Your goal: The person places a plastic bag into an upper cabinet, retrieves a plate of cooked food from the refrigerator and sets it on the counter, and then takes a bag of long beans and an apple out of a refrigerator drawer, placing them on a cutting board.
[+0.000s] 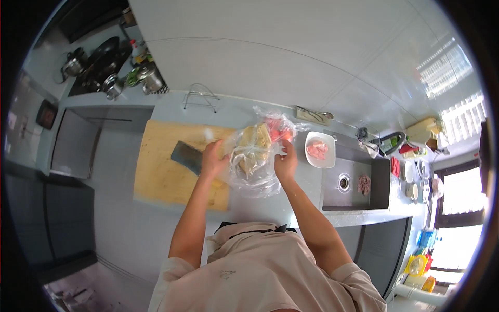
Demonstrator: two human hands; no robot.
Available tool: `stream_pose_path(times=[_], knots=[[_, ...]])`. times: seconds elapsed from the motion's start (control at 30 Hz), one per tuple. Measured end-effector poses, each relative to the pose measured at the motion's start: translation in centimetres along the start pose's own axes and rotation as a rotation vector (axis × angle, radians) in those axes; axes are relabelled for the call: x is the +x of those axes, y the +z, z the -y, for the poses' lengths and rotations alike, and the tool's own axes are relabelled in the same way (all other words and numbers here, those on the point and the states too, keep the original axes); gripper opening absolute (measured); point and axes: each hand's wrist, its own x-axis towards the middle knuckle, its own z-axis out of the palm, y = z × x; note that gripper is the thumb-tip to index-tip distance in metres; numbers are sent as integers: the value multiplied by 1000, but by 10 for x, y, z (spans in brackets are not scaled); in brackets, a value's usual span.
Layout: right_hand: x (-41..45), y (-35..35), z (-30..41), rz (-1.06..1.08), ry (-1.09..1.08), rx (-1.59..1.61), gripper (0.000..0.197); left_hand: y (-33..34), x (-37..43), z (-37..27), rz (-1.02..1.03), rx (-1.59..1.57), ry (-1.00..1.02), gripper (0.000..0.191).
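Note:
A clear plastic bag (255, 185) with a tan, folded-looking food (251, 150) inside lies on the counter, against the right side of a wooden cutting board (163, 171). My left hand (213, 160) grips the bag's left edge, above the board. At the bag's right edge is my right hand (286, 163), its fingers curled and its thumb apart; whether it pinches the plastic is unclear. Just behind sits a second thin bag with pink-red contents (278, 128). A cleaver (187, 156) lies flat on the board, its handle partly hidden under my left wrist.
To the right, a white bowl (329, 158) holding pale pink meat (317, 149) stands beside the sink (333, 195). A wire rack (200, 99) and a spoon (328, 115) are along the wall. Pots (113, 86) crowd the stove at far left.

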Motion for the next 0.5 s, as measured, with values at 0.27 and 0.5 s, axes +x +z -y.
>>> stream_pose_path(times=[0.27,0.5], knots=[[-64,27,90,144,-369,263,49,-77,-130,-23,-391,17,-248,43],[-180,140,178,543,-524,408,49,-215,-290,9,-737,99,-527,38]])
